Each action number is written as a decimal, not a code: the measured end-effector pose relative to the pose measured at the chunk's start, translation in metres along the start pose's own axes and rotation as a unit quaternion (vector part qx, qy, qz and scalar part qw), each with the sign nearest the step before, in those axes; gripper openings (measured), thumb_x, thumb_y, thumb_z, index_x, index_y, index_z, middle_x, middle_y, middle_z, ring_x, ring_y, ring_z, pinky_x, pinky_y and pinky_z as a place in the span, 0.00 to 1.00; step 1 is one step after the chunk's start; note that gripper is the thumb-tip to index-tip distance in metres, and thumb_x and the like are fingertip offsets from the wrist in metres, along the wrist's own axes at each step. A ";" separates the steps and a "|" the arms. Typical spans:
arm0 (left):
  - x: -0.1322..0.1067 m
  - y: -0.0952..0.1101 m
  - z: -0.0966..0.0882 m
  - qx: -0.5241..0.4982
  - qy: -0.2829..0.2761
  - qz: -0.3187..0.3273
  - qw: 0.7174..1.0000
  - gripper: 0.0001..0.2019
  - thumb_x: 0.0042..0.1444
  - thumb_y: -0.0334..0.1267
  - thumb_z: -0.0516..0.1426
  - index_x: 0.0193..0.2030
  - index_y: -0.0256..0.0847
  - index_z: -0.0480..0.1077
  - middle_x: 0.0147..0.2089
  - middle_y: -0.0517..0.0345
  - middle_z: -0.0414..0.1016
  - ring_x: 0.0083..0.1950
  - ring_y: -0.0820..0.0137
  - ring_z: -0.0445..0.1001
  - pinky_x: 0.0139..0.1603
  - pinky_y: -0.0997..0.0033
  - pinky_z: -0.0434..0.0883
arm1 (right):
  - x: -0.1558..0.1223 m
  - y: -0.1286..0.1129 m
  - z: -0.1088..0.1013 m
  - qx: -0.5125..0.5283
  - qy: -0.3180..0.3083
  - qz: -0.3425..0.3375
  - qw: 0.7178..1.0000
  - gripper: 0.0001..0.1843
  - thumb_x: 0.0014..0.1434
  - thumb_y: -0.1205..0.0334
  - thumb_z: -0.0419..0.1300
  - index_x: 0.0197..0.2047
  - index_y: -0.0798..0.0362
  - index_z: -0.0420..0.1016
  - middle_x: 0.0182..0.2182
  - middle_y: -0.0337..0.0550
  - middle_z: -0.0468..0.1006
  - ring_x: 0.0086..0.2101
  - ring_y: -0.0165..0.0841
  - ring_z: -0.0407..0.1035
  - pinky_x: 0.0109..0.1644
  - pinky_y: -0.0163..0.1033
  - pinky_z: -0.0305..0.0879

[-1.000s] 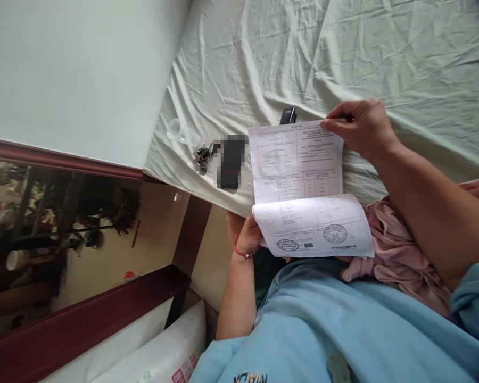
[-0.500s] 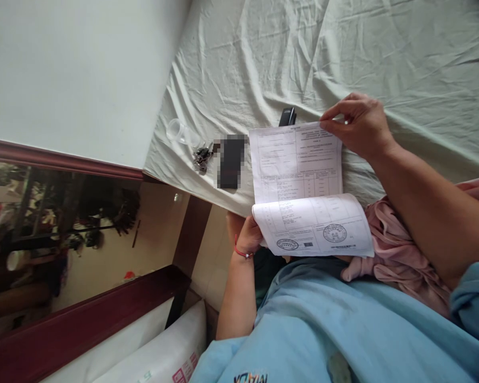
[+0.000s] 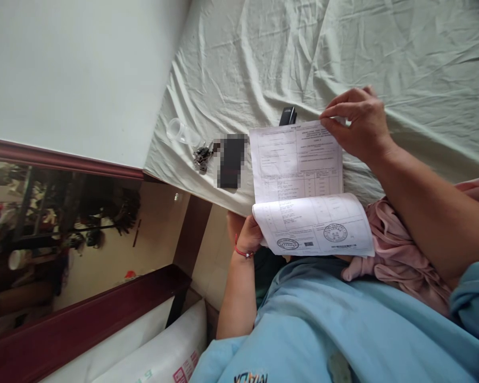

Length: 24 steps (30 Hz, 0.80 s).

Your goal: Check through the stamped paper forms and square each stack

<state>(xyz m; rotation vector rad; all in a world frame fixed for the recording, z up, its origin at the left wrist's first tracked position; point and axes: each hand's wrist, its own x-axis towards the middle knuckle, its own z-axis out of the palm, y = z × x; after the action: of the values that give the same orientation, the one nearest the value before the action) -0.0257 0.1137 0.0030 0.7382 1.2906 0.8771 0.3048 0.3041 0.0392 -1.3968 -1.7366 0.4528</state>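
A sheaf of printed forms (image 3: 297, 159) lies on the pale green cloth, its lower part curling up toward me and showing two round ink stamps. My left hand (image 3: 250, 234), with a red string bracelet at the wrist, is closed on the left edge of the curled part; some fingers are hidden beneath the paper. At the top right corner of the forms, my right hand (image 3: 355, 119) pinches the paper between thumb and forefinger. Just beyond the top edge, a black object like a stapler (image 3: 288, 115) sticks out, partly covered by the forms.
Left of the forms are a blurred-out dark rectangle (image 3: 232, 161), a small heap of dark metal clips (image 3: 201, 157) and a clear plastic cup (image 3: 180, 131) on its side. Pink cloth (image 3: 395, 250) is bunched at the right. A dark red-framed mirror (image 3: 115, 234) stands at the left.
My right hand has shifted slightly, its fingers moving a little at the corner of the forms. The left hand and the forms are almost unchanged.
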 end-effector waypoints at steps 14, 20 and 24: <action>-0.001 0.002 0.000 0.011 -0.005 -0.006 1.000 0.26 0.46 0.54 0.81 0.46 0.41 0.86 0.43 0.48 0.91 0.56 0.45 0.88 0.54 0.48 0.88 | 0.000 -0.006 -0.004 0.011 0.006 -0.020 1.000 0.07 0.68 0.56 0.67 0.36 0.41 0.85 0.48 0.46 0.87 0.50 0.45 0.75 0.69 0.59 0.63; -0.001 0.002 0.001 0.007 -0.002 0.001 1.000 0.26 0.46 0.53 0.82 0.47 0.42 0.86 0.44 0.49 0.91 0.56 0.45 0.88 0.54 0.49 0.88 | -0.001 -0.004 -0.003 0.017 -0.001 -0.007 1.000 0.08 0.68 0.56 0.66 0.35 0.38 0.83 0.49 0.46 0.86 0.52 0.48 0.73 0.69 0.63 0.61; 0.000 0.000 0.000 0.005 -0.004 -0.002 1.000 0.27 0.44 0.52 0.82 0.48 0.42 0.86 0.45 0.49 0.91 0.57 0.44 0.88 0.53 0.49 0.89 | -0.001 -0.005 -0.004 0.021 -0.005 -0.005 1.000 0.07 0.68 0.55 0.66 0.35 0.38 0.82 0.49 0.45 0.86 0.53 0.48 0.73 0.70 0.63 0.60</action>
<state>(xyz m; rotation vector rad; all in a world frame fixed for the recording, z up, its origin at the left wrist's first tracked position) -0.0256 0.1135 0.0036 0.7462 1.2891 0.8641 0.3045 0.3003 0.0449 -1.3582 -1.7313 0.4900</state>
